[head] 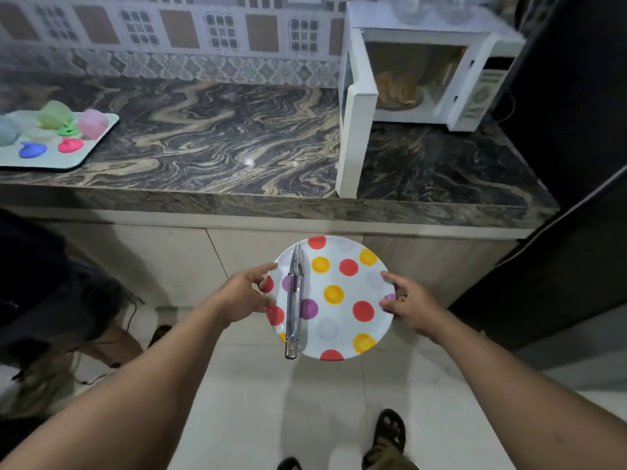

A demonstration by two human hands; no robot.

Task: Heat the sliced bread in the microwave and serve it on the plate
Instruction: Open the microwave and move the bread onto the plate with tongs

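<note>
A white plate with red, yellow and purple dots (342, 283) is held level in front of the counter, over the floor. My left hand (242, 295) grips its left rim and my right hand (409, 305) grips its right rim. Clear plastic tongs (293, 301) lie lengthwise on the plate's left side, their end sticking out past the near rim. At the back right of the counter stands a white microwave (475, 96) with its door (354, 130) swung open. Sliced bread (398, 84) sits inside it on a dish.
A dark marbled counter (210, 137) runs across the view. At its left end a pale tray (84, 150) carries several coloured cups and lids. Another person crouches low at the left (51, 300). A dark tall unit (576, 130) fills the right side. My sandalled feet (390, 432) stand on pale floor tiles.
</note>
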